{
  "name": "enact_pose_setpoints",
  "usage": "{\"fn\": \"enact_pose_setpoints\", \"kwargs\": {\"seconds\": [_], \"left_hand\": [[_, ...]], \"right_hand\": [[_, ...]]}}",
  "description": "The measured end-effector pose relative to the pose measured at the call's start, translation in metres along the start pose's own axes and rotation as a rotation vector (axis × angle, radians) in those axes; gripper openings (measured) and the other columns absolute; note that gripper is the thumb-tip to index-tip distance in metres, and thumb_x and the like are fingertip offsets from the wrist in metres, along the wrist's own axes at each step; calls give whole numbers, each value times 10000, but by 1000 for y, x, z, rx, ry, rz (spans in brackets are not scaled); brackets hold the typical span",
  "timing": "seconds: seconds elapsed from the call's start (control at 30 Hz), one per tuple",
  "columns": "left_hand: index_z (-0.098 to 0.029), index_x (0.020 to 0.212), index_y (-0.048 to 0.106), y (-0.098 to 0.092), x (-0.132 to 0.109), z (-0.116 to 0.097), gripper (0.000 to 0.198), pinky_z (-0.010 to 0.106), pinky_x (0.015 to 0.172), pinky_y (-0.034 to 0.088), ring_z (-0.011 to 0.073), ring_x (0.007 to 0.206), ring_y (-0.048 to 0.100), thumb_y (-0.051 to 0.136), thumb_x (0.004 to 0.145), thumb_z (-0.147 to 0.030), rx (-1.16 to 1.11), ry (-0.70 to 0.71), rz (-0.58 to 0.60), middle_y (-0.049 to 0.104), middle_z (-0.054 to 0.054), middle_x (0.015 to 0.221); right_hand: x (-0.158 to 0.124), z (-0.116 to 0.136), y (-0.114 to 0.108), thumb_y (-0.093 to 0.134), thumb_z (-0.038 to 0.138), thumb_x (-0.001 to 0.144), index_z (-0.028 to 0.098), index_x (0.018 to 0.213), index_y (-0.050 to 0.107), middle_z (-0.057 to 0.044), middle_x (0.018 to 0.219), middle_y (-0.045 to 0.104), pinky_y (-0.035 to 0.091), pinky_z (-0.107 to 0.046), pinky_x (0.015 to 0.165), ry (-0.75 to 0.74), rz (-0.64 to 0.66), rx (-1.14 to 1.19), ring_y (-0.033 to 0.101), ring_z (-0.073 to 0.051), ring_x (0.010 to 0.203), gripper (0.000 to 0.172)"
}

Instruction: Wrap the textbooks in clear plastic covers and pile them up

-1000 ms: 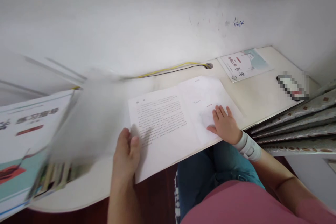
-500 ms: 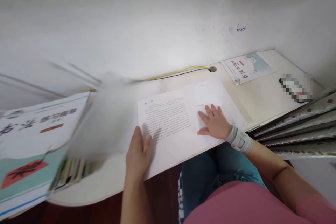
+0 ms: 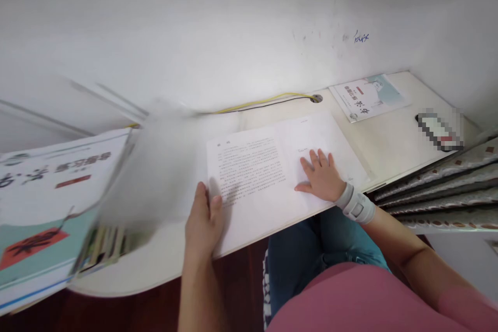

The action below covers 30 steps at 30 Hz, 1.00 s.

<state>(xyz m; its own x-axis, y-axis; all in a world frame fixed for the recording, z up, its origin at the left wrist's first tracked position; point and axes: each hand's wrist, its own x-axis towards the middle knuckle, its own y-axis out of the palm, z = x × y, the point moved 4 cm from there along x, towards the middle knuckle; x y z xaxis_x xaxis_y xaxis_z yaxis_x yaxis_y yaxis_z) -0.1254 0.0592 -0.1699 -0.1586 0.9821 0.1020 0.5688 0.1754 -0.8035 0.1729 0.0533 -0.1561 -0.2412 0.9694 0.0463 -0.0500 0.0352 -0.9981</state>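
Observation:
An open book (image 3: 249, 218) lies on the white desk, printed text on its left page and only a few small lines on its right page. My right hand (image 3: 322, 177) rests flat on the right page, fingers spread, with a pale band around the wrist. At the book's left edge is my left hand (image 3: 203, 223), its fingers stretched out and the thumb apart, touching the page's margin. Nothing shows gripped in it, though its far fingers are partly hidden.
To the left, a large booklet (image 3: 50, 197) leans over a row of books (image 3: 105, 246). Another booklet (image 3: 369, 97) and a blurred-out phone (image 3: 439, 132) lie on the desk's right end. Yellow and black cables (image 3: 268, 99) run along the wall into a hole. Patterned curtain folds (image 3: 439, 192) hang right.
The view has shifted slightly. Both hands keep nearly the same places on the book, and its pages lie as before.

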Motion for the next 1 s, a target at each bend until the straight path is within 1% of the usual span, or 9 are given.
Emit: {"fn": "enact_pose_setpoints", "kwargs": {"seconds": [0.13,0.23,0.3,0.4,0.47,0.63,0.8,0.9,1.0], "left_hand": [[-106,1482,262,2,1,1,697,392,1140,284,258,1364,372,314,926,-523,-23,-3,11,355,169,1499],[-112,1474,288,2,2,1,682,403,1144,277,265,1366,367,325,925,-515,-11,8,16,370,165,1492],[-139,1468,309,2,3,1,658,415,1142,281,269,1367,363,342,923,-505,-3,26,14,384,146,1488],[-151,1465,322,2,3,3,640,428,1134,295,274,1364,369,353,922,-490,1,48,11,387,138,1488],[-150,1465,322,2,3,4,642,420,1133,297,269,1364,370,354,922,-491,4,55,14,379,138,1493],[-145,1466,320,2,3,3,656,397,1143,275,248,1376,352,331,924,-515,-3,54,20,366,136,1500],[-109,1466,310,3,3,3,673,405,1146,272,254,1368,364,332,925,-509,-6,43,29,385,161,1483],[-119,1469,304,3,2,4,660,420,1142,280,257,1351,393,355,925,-489,-21,41,20,414,159,1466],[-117,1470,302,2,2,3,658,424,1140,282,260,1354,388,347,928,-487,-17,36,16,405,160,1471]], "right_hand": [[0,-5,-2,338,726,826,112,1442,366,-266,1481,323,254,-639,1039,2,-10,-5,282,-442,1362,870],[-3,-5,-6,349,706,838,94,1435,372,-277,1472,332,260,-621,1046,-9,-11,3,296,-424,1361,856],[-8,1,-10,341,696,848,90,1439,362,-274,1487,304,248,-607,1061,-54,-35,13,272,-410,1376,846],[-17,19,-11,354,693,849,161,1448,358,-208,1531,257,231,-604,1074,-172,-62,44,218,-403,1399,802],[-20,29,-8,376,678,854,190,1439,378,-175,1541,255,235,-616,1068,-203,-46,62,215,-408,1397,762],[-23,32,-3,400,619,882,164,1431,392,-192,1532,268,236,-628,1061,-134,-25,64,254,-418,1377,714],[-24,28,-1,356,617,897,164,1435,386,-193,1521,296,229,-633,1060,-106,-35,69,256,-428,1374,704],[-24,26,-1,348,624,894,166,1436,384,-191,1522,292,221,-637,1064,-94,-33,75,248,-425,1379,711],[-24,24,-1,336,629,894,161,1437,383,-195,1523,289,221,-647,1058,-87,-32,73,244,-430,1379,719]]}}
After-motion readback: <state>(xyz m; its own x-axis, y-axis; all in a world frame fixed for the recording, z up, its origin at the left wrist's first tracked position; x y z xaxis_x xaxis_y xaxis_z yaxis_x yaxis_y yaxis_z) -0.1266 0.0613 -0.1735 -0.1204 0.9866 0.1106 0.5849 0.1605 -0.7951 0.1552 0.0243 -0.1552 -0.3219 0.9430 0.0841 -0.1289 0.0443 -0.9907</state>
